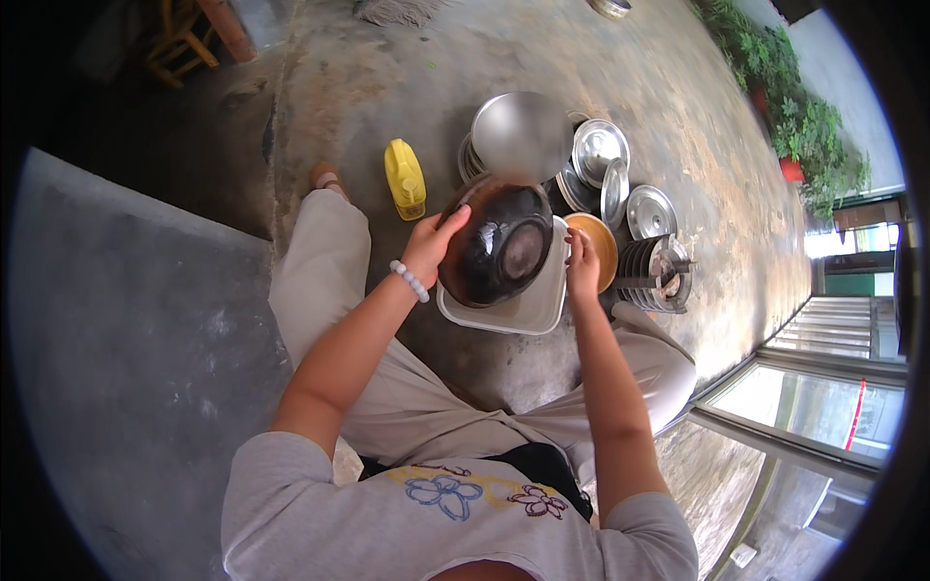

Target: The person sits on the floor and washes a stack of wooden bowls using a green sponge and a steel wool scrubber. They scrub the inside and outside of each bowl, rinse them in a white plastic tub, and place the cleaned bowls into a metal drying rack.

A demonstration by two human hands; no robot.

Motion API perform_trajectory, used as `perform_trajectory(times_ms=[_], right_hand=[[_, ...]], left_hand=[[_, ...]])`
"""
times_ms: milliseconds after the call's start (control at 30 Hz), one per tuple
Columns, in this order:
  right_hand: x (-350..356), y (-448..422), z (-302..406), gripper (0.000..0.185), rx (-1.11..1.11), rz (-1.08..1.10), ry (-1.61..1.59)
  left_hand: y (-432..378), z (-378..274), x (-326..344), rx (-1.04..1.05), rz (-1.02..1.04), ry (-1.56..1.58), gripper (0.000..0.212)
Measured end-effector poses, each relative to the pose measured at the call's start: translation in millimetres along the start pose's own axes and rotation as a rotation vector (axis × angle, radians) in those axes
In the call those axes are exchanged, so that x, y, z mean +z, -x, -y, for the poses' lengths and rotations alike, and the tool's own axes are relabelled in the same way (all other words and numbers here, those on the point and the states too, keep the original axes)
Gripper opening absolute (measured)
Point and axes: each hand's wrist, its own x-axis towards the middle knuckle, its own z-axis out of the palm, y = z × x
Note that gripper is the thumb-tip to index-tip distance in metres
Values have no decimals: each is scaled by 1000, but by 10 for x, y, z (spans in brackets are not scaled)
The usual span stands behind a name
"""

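Observation:
My left hand (427,250) grips the near-left rim of a dark brown glazed bowl (488,250), thumb on its outer side. The bowl is tilted, its round foot facing right and up. Beneath it is a white plastic basin (501,317), partly covered by the bowl. My right hand (583,267) is at the basin's right side, fingers partly curled, in front of an orange-brown round dish (601,250). Whether those fingers touch the basin rim or hold something is unclear. A large shiny metal bowl (501,134), partly blurred, lies just beyond the dark bowl.
A yellow plastic jug (405,180) stands on the concrete floor (349,87) to the left. Several metal lids (600,149) lie beyond the basin. A ribbed dark metal object (650,276) sits near my right knee. Potted plants (792,123) line the right.

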Motion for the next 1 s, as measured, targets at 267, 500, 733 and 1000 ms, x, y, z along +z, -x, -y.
perform_trajectory(times_ms=[267,500,733,1000], right_hand=[[522,121,-158,49,662,219,-236],[565,321,57,50,645,300,-297],[576,296,92,33,62,-29,64],[678,186,839,29,-393,110,114]], left_hand=[[-422,197,-444,-128,-55,188,50],[-697,236,-759,-93,-532,-128,69],[-792,334,-850,-200,-695,-442,87],[-875,486,-936,-304,-738,-420,94]])
